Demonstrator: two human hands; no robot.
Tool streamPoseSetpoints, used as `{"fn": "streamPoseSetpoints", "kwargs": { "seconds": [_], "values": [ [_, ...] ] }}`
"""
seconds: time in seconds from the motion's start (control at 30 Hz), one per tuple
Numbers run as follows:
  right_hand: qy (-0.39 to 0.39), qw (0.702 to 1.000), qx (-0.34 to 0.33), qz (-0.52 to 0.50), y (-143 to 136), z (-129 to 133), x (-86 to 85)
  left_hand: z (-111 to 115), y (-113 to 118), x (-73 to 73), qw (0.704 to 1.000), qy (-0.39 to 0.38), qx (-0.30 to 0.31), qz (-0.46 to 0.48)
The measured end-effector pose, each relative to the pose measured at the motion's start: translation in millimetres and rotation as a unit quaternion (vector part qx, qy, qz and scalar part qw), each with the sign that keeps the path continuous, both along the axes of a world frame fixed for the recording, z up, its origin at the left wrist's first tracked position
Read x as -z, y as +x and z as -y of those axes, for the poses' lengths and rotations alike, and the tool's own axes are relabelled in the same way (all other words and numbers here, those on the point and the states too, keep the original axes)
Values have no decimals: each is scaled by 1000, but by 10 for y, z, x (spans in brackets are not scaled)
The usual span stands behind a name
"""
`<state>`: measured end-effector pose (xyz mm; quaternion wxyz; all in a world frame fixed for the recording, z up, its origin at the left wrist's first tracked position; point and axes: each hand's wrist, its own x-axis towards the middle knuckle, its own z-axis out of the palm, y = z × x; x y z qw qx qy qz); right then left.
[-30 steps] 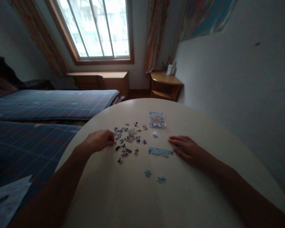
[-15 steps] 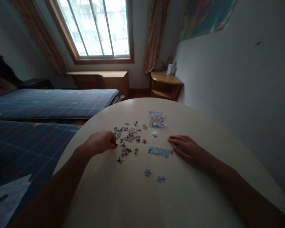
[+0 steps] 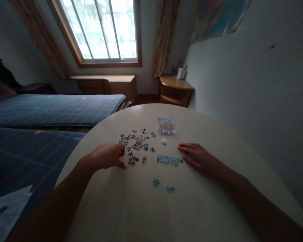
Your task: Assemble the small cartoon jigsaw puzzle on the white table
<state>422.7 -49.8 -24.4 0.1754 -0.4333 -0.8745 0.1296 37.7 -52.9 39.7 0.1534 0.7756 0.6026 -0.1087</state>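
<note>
My left hand [image 3: 108, 157] is at the left edge of a scattered pile of jigsaw puzzle pieces [image 3: 138, 144]. Its thumb and forefinger are apart, the thumb tip at a puzzle piece that it mostly covers. My right hand [image 3: 195, 155] lies flat on the table, fingers stretched out, close to the right end of a joined blue strip of puzzle [image 3: 169, 160] with large pale letters. Something small and dark shows between its fingers, too small to name. Two loose blue pieces, one left [image 3: 156, 182] and one right [image 3: 170, 189], lie nearer to me.
A small printed picture sheet [image 3: 166, 126] lies beyond the strip on the round cream table [image 3: 131, 215]. One pale piece [image 3: 164, 143] sits between them. Left of the table are beds with blue plaid mattresses [image 3: 53, 107] and papers with a pen [image 3: 10, 210].
My left hand's thumb and forefinger have spread apart, and the thumb has come down over the nearest piece of the pile. My right hand keeps its place.
</note>
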Motion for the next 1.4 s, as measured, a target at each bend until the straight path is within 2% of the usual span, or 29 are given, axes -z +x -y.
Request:
{"fn": "streamPoseSetpoints", "kwargs": {
  "seconds": [0.13,0.23,0.47,0.63,0.73,0.83,1.0,1.17,1.4],
  "values": [
    [5,1000,2,-6,-5,-5,5,-72,-119,17,1000,6,-25,-1],
    [8,1000,0,-7,-4,-11,8,-97,-98,40,999,23,-12,34],
    [13,1000,0,-10,-14,7,-1,-30,269,112,982,32,122,140],
    [11,1000,3,-3,-18,11,-14,98,512,162,945,34,244,214],
    [34,999,16,-7,-58,62,-99,165,599,201,929,25,291,228],
    [39,999,13,-12,-175,214,-255,196,646,244,924,30,309,225],
    [-81,995,-62,11,-502,561,-461,221,706,278,915,34,324,238],
    [-128,986,-97,33,-732,673,-479,269,783,281,916,55,329,223],
    [-126,991,-36,41,-667,620,-434,296,894,378,923,97,309,205]
  ]
}}
